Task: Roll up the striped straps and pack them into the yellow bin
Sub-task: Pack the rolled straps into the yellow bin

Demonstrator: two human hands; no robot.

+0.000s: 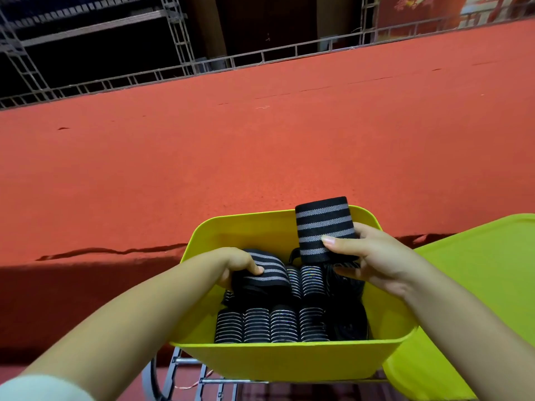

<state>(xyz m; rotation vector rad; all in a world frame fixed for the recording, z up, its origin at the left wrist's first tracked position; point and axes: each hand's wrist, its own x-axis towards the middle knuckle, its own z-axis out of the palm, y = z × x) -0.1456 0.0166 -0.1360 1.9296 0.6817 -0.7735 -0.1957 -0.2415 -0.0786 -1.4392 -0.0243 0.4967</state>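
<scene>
Two rolls are gripped over the bin (260,224): one (324,228) upright in the right hand (373,259), one (260,274) under the left hand (236,263), whose fingertips are hidden.

Yellow bin (260,227). Black straps (324,228) with grey stripes. Black rolls (270,325) with thin shiny lines. Red floor (260,146). White sleeve (37,389).

Yellow bin (254,227): rolled straps (270,325) fill the near row; open room along the far wall.
</scene>
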